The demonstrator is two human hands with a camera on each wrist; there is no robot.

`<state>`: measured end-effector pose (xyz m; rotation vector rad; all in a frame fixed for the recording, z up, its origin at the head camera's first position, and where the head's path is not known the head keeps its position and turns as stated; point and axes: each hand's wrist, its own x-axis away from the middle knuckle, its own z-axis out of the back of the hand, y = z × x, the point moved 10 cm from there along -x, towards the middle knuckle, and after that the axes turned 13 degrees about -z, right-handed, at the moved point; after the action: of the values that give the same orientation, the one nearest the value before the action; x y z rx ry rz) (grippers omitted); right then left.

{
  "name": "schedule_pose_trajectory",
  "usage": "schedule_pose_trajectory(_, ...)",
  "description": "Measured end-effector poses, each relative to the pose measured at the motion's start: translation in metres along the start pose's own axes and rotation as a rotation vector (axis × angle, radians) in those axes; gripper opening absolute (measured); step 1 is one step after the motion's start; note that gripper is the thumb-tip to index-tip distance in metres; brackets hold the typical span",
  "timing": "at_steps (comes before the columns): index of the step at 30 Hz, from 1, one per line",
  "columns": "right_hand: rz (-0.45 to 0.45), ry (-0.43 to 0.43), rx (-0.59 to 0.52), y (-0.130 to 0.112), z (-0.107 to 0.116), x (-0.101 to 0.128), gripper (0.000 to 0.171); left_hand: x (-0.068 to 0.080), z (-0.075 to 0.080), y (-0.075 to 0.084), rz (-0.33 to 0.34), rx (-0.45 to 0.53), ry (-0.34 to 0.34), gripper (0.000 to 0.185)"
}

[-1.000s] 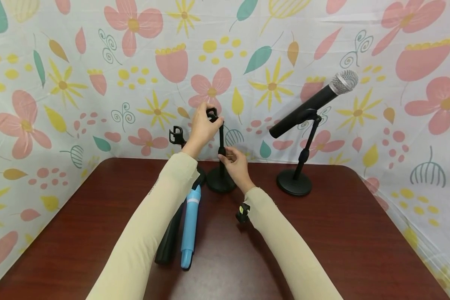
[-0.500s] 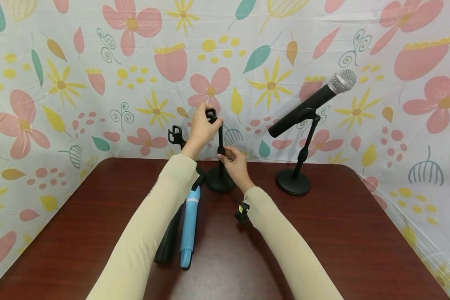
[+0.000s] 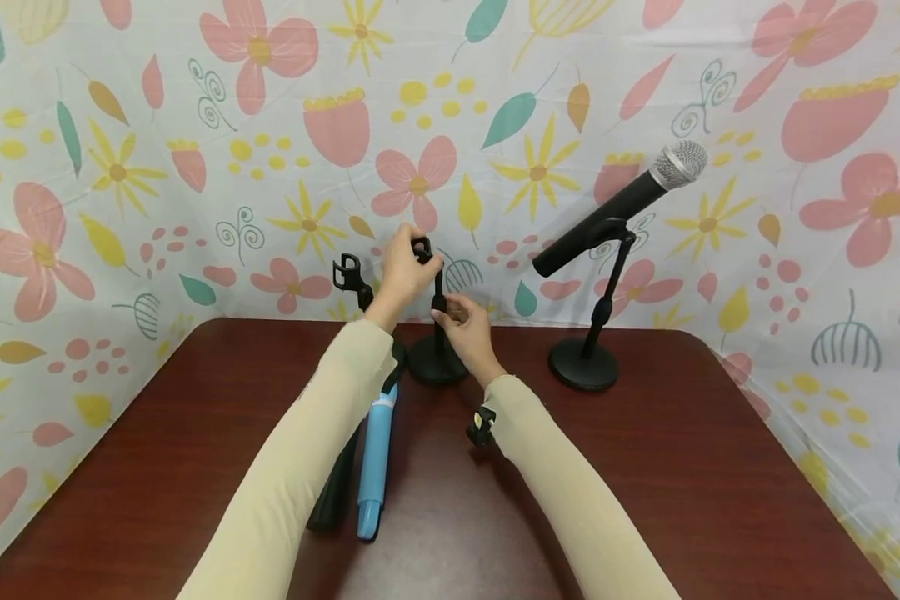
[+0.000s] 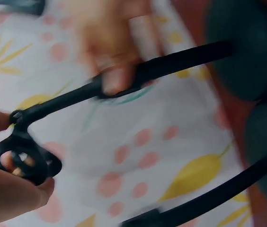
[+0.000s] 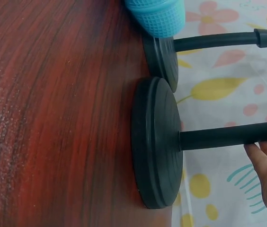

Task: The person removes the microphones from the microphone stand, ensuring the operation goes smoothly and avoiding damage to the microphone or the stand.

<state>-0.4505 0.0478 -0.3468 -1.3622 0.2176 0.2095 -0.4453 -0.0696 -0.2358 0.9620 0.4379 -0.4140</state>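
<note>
A black desktop microphone stand [image 3: 437, 363] is upright on the table between my two hands. My left hand [image 3: 405, 268] pinches the holder clip [image 4: 24, 138] at the top of its pole, thumb on one side and fingers on the other. Lower down, the fingers of my right hand [image 3: 471, 335] grip the collar [image 4: 143, 75] partway up the pole; that hand is blurred in the left wrist view. In the right wrist view the round base [image 5: 159, 146] sits flat on the table and the right fingertips touch the pole near its collar.
Just left is a second black stand [image 3: 351, 275], partly behind my left arm. A blue microphone [image 3: 376, 467] and a black one [image 3: 333, 492] lie in front of it. At right, a third stand [image 3: 583, 365] bears a black microphone [image 3: 607, 218]. A flowered cloth hangs behind the table.
The clip and my left hand have come down a little, and the pole shows shorter above the collar. My right hand stays at the collar.
</note>
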Motion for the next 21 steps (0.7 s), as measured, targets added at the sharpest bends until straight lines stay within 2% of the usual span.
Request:
schedule_pose_trajectory(4,-0.003,0.004,0.002,0.005,0.0,-0.002,0.035,0.008,-0.008,-0.008,-0.001,0.013,-0.001,0.042)
schedule_pose_trajectory(9,-0.001,-0.006,-0.018,0.0,0.001,-0.002,0.035,0.007,-0.01,-0.011,-0.026,0.015,0.002,0.041)
schedule_pose_trajectory(13,-0.012,-0.005,-0.006,-0.004,0.002,0.0,0.037,0.009,-0.017,-0.02,-0.012,-0.004,-0.022,0.043)
schedule_pose_trajectory(17,-0.028,0.001,0.012,0.008,0.0,-0.003,0.038,0.017,-0.025,-0.03,0.004,-0.011,-0.031,0.043)
schedule_pose_trajectory(21,-0.029,0.006,0.03,0.006,-0.001,-0.003,0.037,0.019,-0.024,-0.029,-0.008,-0.012,-0.034,0.044)
